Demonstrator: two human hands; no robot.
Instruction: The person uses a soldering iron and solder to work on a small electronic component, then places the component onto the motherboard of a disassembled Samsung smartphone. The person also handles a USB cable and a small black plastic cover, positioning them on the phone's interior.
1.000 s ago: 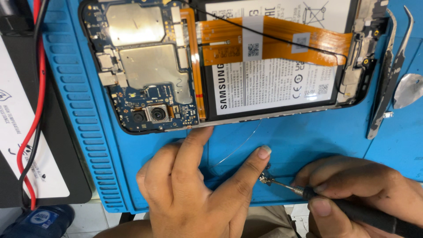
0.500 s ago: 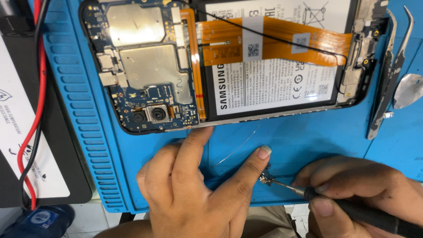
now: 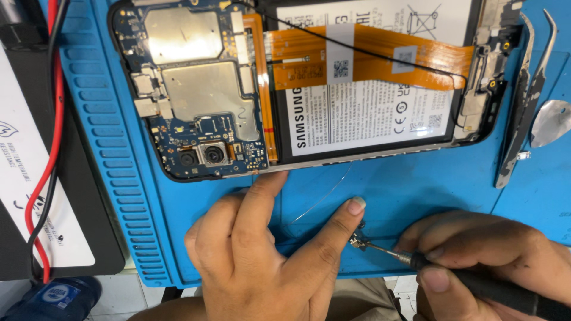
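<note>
Two hands busy: left hand (image 3: 262,261) pins a tiny metal part (image 3: 357,240), right hand (image 3: 493,261) grips a screwdriver (image 3: 476,279) on it; opened phone (image 3: 309,83) back already off, board exposed.

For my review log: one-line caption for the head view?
Left hand steadies a small metal part on the blue mat; right hand applies a screwdriver.

phone (image 3: 309,89) top cut off, tiny part (image 3: 357,240) indistinct, screwdriver (image 3: 476,284) handle cropped
</note>
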